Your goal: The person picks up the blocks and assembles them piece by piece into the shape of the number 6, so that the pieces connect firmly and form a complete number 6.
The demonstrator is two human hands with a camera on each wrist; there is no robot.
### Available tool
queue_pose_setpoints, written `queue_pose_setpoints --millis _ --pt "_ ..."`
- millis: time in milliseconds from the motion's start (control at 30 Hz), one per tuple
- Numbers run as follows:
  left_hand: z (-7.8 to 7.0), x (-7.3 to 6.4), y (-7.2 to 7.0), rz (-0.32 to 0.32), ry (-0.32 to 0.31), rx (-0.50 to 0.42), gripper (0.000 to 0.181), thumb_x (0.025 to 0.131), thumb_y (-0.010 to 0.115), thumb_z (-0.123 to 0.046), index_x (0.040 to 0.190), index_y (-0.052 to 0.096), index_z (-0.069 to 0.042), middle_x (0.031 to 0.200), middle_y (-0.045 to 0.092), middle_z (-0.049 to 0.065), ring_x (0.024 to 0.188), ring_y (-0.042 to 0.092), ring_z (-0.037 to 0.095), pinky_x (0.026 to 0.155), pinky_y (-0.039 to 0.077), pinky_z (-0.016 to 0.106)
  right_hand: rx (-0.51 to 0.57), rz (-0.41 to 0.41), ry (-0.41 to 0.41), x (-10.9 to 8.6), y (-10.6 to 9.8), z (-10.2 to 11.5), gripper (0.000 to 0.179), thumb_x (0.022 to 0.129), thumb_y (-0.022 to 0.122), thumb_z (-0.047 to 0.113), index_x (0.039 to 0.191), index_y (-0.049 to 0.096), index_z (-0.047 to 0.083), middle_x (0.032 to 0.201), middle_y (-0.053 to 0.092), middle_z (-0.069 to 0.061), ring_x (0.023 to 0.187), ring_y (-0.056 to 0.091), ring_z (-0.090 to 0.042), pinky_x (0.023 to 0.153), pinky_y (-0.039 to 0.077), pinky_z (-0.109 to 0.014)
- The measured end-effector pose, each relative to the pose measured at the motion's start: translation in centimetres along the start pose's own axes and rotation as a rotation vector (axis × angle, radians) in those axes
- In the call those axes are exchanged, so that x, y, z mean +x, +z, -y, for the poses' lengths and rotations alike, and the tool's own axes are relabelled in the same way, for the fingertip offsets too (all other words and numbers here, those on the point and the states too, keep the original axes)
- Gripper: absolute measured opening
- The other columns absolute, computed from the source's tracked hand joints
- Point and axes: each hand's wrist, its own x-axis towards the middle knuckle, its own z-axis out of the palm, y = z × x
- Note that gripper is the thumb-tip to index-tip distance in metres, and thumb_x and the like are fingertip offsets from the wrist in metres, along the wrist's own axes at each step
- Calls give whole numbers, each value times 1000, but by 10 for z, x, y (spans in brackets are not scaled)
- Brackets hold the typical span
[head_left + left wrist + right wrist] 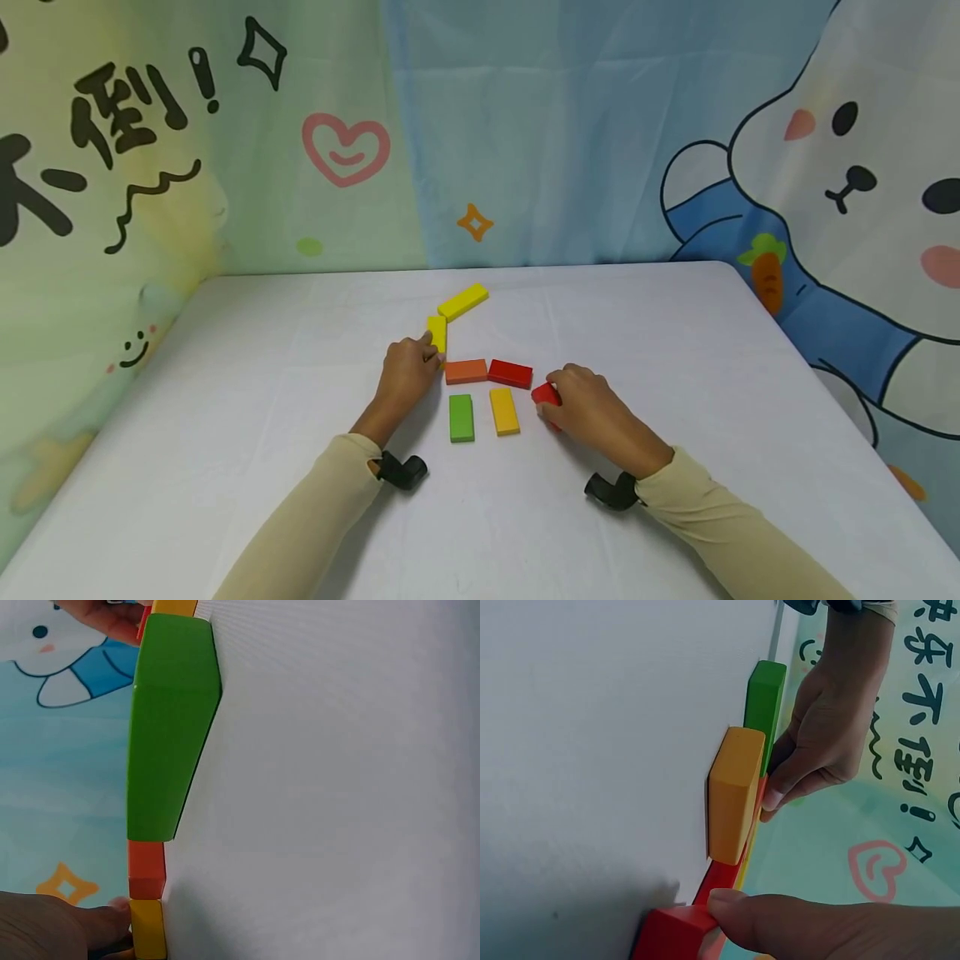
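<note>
My left hand [408, 371] pinches an upright-running yellow block [438, 330] between thumb and fingers; its lower end is partly hidden. In the left wrist view the thumb touches that yellow block [148, 930]. My right hand [588, 408] pinches a red block [546, 394], partly covered by the fingers; the right wrist view shows the thumb against the red block [675, 934]. Between the hands lie an orange block [467, 372] and another red block [510, 373], end to end. Below them are a green block [462, 418] and an orange-yellow block [505, 412], side by side and apart.
A second bright yellow block [463, 302] lies slanted beyond the left hand, its near end close to the held yellow block. The white-covered table [637, 325] reaches back to a printed cloth backdrop [525, 133].
</note>
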Motion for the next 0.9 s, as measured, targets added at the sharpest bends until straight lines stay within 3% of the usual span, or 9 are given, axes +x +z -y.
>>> queue_pose_setpoints --millis 167,400,733,900 --pt "1 0 0 0 -5 -5 28 93 67 -13 115 66 4 134 55 12 126 52 30 102 42 42 -17 -6 0 3 0 1 43 84 77 18 117 64 -7 92 58 -12 79 54 -22 69 55 -31" --pt "0 2 0 -7 43 3 24 93 68 -12 111 68 4 132 56 14 125 52 32 98 46 42 -26 29 31 6 -4 2 43 83 79 21 114 65 -5 90 57 -11 78 53 -22 68 54 -30" --pt "0 3 -1 -7 43 13 24 94 66 -11 112 68 4 133 56 15 125 52 31 101 43 43 -6 18 23 13 -3 1 40 83 78 20 112 66 -6 90 58 -12 80 54 -23 68 55 -29" --pt "3 1 1 -9 39 8 24 93 67 -12 110 69 5 132 56 15 126 51 32 93 49 39 1 33 31 14 1 1 41 83 79 21 112 66 -5 92 57 -12 80 54 -23 68 55 -30"
